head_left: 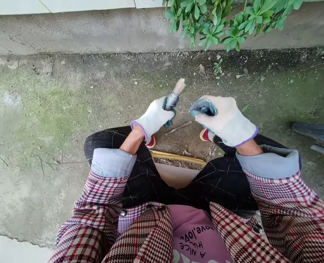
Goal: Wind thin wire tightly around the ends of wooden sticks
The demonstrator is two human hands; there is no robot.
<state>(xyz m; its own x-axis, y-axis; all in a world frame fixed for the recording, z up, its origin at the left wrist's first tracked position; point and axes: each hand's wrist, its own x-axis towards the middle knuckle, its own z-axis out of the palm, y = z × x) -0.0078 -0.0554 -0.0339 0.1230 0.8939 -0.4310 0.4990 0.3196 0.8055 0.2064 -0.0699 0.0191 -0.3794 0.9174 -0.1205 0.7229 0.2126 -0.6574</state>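
Note:
Both my hands wear white work gloves with blue-green palms. My left hand [154, 117] is closed round a small spool of thin grey wire [173, 98], wound on a pale wooden core that sticks out above the fist. A fine strand of wire [181, 111] runs from the spool to my right hand [224, 117]. That hand is curled, its fingertips pinched on the strand's end. Both hands hover above my knees, about a hand's width apart.
I sit low over bare, mossy ground. A metal rod or nail [179, 127] lies on the soil between my red shoes [205, 134]. A yellowish stick [178, 157] lies by a pale board. A leafy green plant [219, 22] hangs over the concrete kerb. Dark objects [317, 134] lie at right.

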